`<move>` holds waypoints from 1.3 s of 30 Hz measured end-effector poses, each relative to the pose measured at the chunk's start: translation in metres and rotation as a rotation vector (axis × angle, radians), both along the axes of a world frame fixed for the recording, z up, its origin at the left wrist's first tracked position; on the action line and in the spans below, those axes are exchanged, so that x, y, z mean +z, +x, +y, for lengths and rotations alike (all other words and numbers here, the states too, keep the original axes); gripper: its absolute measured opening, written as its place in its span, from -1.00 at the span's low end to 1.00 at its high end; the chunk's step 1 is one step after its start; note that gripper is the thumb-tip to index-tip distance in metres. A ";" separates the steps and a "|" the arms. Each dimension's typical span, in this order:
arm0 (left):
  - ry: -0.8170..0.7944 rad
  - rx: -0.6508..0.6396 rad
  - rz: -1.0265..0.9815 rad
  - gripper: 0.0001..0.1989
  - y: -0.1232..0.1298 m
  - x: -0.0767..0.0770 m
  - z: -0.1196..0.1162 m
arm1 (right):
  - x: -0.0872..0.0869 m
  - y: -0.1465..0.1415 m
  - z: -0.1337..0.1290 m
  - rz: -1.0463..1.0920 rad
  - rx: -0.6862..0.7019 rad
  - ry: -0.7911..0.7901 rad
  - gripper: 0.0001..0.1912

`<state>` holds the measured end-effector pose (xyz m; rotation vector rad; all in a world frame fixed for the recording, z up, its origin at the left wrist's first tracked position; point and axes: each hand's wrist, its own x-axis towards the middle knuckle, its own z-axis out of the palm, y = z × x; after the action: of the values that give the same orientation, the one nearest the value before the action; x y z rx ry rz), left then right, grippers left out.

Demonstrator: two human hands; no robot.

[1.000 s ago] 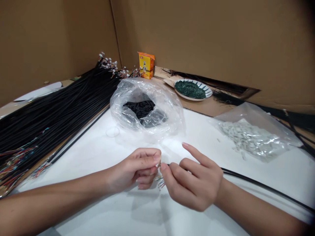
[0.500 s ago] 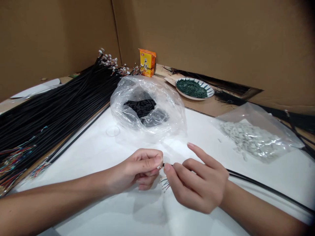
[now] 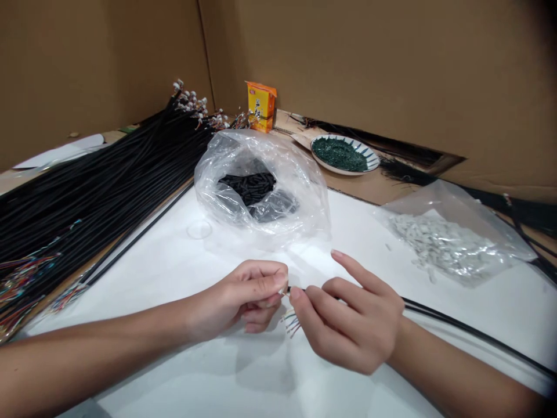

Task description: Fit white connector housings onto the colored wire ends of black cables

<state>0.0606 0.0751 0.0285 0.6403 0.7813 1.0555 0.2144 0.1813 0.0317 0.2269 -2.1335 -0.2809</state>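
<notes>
Right now the left hand [image 3: 237,301] pinches a small white connector [image 3: 283,292] in a narrow grip, right at the tip of the black cable [image 3: 461,332] held by the right hand [image 3: 352,321], coloured wires [image 3: 291,323] fanning just below.

White sheet lying over brown cardboard [image 3: 183,383] [image 3: 357,188], bearing loose items

Holding a clear bag of black tubing [image 3: 261,194], a clear bag of small white pieces [image 3: 439,244], a thin black cable [image 3: 470,331] and a small clear disc [image 3: 199,230]; bundled black wires [image 3: 100,180], a plate of green granules [image 3: 339,154] and an orange carton [image 3: 260,105] resting on the cardboard alongside.
</notes>
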 end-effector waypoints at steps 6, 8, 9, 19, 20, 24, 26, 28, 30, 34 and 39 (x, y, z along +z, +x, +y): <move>0.027 0.009 -0.015 -0.67 0.001 -0.004 0.001 | 0.000 0.000 0.003 0.011 0.016 0.023 -0.86; 0.030 0.016 -0.021 -0.67 0.001 -0.003 0.002 | 0.000 0.000 0.003 0.005 0.019 0.023 -0.86; 0.031 0.019 -0.023 -0.67 0.002 -0.003 0.002 | 0.000 0.000 0.003 0.003 0.020 0.021 -0.86; 0.043 0.031 -0.023 -0.68 0.001 -0.001 0.001 | -0.001 0.000 0.005 -0.009 0.035 0.036 -0.92; 0.049 0.036 -0.018 -0.68 0.001 -0.001 0.001 | -0.001 0.000 0.005 -0.011 0.035 0.035 -0.92; 0.076 0.076 0.017 -0.67 0.003 -0.002 0.002 | -0.001 0.001 0.006 -0.039 0.035 0.023 -0.92; 0.075 0.099 0.039 -0.67 0.004 -0.002 0.002 | -0.001 0.001 0.007 -0.068 0.030 0.016 -0.91; 0.066 0.125 0.055 -0.66 0.006 -0.001 0.002 | -0.001 0.002 0.007 -0.080 0.025 0.016 -0.91; 0.059 0.144 0.063 -0.66 0.007 -0.001 0.002 | -0.001 0.002 0.007 -0.078 0.023 0.018 -0.92; 0.061 0.151 0.066 -0.66 0.008 -0.001 0.001 | -0.002 0.001 0.008 -0.072 0.027 0.010 -0.91; 0.090 0.174 0.162 -0.65 0.009 -0.002 0.000 | -0.007 0.000 0.010 -0.071 0.055 -0.010 -0.91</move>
<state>0.0695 0.0751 0.0262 0.7515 0.9479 1.2131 0.2144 0.1910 0.0245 0.2933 -2.1948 -0.2327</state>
